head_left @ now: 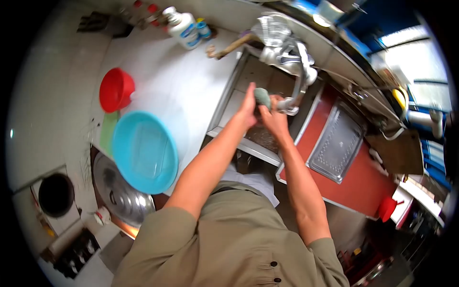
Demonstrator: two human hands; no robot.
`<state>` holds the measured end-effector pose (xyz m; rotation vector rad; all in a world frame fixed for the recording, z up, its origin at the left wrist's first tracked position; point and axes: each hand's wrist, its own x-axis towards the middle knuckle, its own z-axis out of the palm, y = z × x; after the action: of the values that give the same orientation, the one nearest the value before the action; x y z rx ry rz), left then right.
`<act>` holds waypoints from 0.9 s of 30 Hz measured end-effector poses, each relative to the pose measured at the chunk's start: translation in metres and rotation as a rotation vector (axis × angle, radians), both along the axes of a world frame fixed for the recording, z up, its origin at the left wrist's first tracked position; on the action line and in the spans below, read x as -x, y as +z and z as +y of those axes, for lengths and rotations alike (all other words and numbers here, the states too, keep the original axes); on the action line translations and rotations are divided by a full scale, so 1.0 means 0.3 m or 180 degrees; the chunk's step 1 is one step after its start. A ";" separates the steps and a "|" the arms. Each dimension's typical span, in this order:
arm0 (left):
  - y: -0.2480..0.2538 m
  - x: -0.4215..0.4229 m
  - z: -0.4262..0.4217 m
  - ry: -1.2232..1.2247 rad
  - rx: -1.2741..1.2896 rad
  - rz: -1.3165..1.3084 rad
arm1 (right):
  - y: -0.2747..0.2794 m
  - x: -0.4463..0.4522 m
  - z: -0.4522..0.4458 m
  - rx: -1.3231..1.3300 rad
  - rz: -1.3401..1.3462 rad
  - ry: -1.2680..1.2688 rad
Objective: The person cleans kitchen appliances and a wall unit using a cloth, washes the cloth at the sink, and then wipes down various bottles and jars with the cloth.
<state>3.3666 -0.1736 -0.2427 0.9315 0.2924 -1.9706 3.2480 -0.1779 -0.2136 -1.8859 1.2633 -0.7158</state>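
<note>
Grey-green object above the sink, not yet set down: right hand seemingly grips it, left hand open alongside; what remains is unclear.

glare from right-hand window, black corners

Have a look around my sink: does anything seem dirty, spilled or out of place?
One thing: a speckled brown patch marks the bottom of the sink, toward its front edge, while the bottom farther back looks paler. I can't tell whether it's dirt or scraps. Nothing else clearly looks spilled or broken.
</note>
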 end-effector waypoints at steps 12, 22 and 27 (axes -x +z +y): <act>-0.106 0.099 -0.035 0.0928 0.0419 0.0407 | -0.047 -0.087 -0.048 0.0349 -0.0722 -0.0820; 0.059 0.172 0.024 0.1086 0.0482 -0.0061 | -0.170 0.017 -0.239 -0.0159 0.0029 -0.0561; 0.031 -0.004 -0.071 0.0675 0.0293 0.0215 | 0.005 -0.020 0.012 -0.0102 -0.0487 0.0282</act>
<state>3.3677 -0.1949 -0.2334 0.7448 0.3227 -1.8066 3.2541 -0.1744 -0.2121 -1.8129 1.0828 -0.7725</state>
